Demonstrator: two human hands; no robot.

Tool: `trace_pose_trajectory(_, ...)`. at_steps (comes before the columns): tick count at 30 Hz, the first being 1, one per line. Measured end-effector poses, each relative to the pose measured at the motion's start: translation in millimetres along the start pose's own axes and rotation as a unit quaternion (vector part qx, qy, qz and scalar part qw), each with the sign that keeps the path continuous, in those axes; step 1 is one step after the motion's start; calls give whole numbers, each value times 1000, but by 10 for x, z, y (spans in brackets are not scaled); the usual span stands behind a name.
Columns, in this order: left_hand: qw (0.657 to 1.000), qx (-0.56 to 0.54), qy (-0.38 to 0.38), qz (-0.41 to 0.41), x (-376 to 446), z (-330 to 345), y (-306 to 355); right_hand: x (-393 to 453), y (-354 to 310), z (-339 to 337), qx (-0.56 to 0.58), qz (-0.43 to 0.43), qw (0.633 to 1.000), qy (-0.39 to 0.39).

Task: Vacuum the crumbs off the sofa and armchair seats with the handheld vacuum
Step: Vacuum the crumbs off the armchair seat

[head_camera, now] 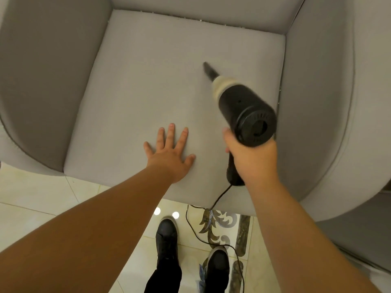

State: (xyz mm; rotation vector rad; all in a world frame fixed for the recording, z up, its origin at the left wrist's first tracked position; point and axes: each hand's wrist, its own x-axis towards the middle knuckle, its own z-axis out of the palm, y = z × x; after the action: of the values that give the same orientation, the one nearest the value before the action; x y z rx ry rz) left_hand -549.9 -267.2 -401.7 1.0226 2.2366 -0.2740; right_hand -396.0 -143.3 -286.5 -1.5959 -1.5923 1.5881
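Armchair seat (148, 92), grey fabric: step in hand, vacuuming, judged mid-pass. Handheld vacuum (245, 106), black body, pale collar, narrow nozzle (208, 70) touching the cushion ahead of the right hand (251, 157), which grips the handle from beneath. Left hand (169, 151): fingers straight and spread, pressed flat on the cushion's front, just beside the right hand. Crumbs (190, 19): pale specks along the back seam, well beyond both hands. Cord (218, 197) trails to the floor. Next move, likely: nozzle forward to that seam.
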Motion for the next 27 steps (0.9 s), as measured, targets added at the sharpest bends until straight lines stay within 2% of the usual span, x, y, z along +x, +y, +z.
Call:
trace_pose_trajectory(5,1000,7,-2,-8,-11,1,10,177,-117,45,46,26,998,35)
trace_pose_trajectory(13,1000,2,4,2,-7,-4,-5,-482,343,-92,-25,44,997,-64)
trace_pose_trajectory(17,1000,3,5,3,-7,4,-5,-476,390,-115,-21,29,999,-32)
trace_pose_trajectory(22,1000,2,4,-9,-10,-12,17,-90,227,19,55,27,996,64)
trace_pose_trajectory(27,1000,-11,2,-5,-38,-51,-2,-355,295,-26,18,43,998,40)
